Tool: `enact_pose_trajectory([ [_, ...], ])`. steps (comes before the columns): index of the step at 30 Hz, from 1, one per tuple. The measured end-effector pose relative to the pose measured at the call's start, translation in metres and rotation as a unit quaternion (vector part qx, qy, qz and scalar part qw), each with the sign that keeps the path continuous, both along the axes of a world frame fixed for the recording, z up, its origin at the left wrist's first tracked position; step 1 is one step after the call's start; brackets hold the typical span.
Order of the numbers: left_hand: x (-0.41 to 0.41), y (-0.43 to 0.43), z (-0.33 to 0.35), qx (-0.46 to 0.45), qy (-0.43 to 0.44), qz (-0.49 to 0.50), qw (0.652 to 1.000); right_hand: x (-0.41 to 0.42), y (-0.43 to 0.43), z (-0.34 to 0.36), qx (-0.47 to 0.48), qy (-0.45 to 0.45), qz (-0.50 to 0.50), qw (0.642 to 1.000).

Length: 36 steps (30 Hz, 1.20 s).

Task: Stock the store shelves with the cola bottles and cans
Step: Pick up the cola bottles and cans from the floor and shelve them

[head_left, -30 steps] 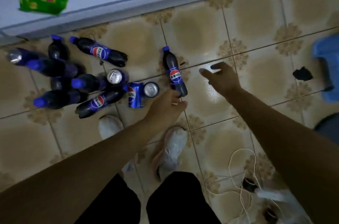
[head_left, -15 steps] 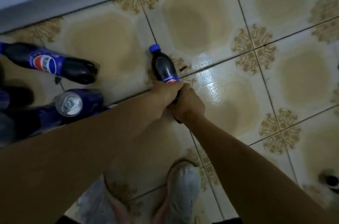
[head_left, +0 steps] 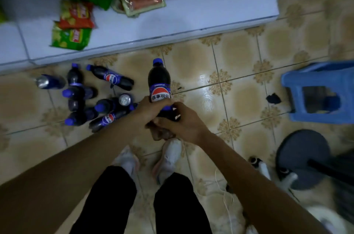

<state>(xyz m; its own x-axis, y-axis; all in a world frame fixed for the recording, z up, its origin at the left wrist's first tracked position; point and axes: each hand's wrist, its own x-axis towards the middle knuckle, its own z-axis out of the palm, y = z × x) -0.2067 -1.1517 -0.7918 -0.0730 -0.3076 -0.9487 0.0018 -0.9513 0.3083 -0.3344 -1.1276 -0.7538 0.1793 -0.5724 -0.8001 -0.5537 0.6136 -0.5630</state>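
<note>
Head view: both hands hold one cola bottle (head_left: 159,80) over the floor (head_left: 239,57), its blue cap pointing toward the shelf (head_left: 201,9). The left hand (head_left: 151,108) has its fingers curled round the label. The right hand (head_left: 184,125) has its fingers wrapped round the bottle's lower body, touching the left hand. To the left, a pile of bottles (head_left: 84,97) lies on the floor near the shelf's front edge. An upright can (head_left: 125,99) stands among them, and another can (head_left: 46,81) lies at the pile's left. Snack packets (head_left: 74,26) sit on the shelf's left part. A blue stool (head_left: 318,91) stands on the floor at the right.
</note>
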Motion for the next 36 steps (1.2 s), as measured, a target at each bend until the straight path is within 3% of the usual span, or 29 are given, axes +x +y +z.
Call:
enact_pose_trajectory([
  [2,0.030,0.007,0.063,0.023,0.016,0.013,1.000,0.010,-0.006,0.064,0.013,-0.077,-0.022,0.997],
  [4,0.055,0.019,0.122,0.036,0.027,0.024,0.999,0.022,-0.007,0.112,0.008,-0.102,-0.145,0.984],
  [7,0.084,0.045,0.199,0.043,0.089,0.095,0.990,0.048,-0.005,0.163,0.027,-0.098,-0.358,0.928],
  [9,0.094,0.069,0.242,0.034,0.176,0.174,0.968,0.070,-0.005,0.191,0.109,-0.153,-0.423,0.886],
  [13,0.085,0.120,0.310,-0.047,0.342,0.307,0.887,0.104,0.014,0.249,0.220,-0.331,-0.276,0.875],
  [17,0.064,0.166,0.353,-0.157,0.457,0.351,0.802,0.116,0.030,0.306,0.173,-0.343,-0.158,0.909],
  [23,0.072,0.221,0.382,-0.232,0.330,0.454,0.794,0.175,0.066,0.369,-0.005,-0.278,0.033,0.960],
  [27,0.095,0.273,0.391,-0.265,0.176,0.524,0.790,0.230,0.106,0.407,-0.198,-0.243,0.161,0.936],
  [29,0.106,0.292,0.390,-0.261,0.091,0.547,0.790,0.250,0.121,0.417,-0.239,-0.248,0.183,0.921],
  [31,0.124,0.314,0.393,-0.282,0.082,0.577,0.763,0.275,0.139,0.427,-0.228,-0.291,0.183,0.911],
  [36,0.174,0.360,0.405,-0.316,0.195,0.629,0.683,0.350,0.187,0.451,-0.078,-0.426,0.161,0.887],
])
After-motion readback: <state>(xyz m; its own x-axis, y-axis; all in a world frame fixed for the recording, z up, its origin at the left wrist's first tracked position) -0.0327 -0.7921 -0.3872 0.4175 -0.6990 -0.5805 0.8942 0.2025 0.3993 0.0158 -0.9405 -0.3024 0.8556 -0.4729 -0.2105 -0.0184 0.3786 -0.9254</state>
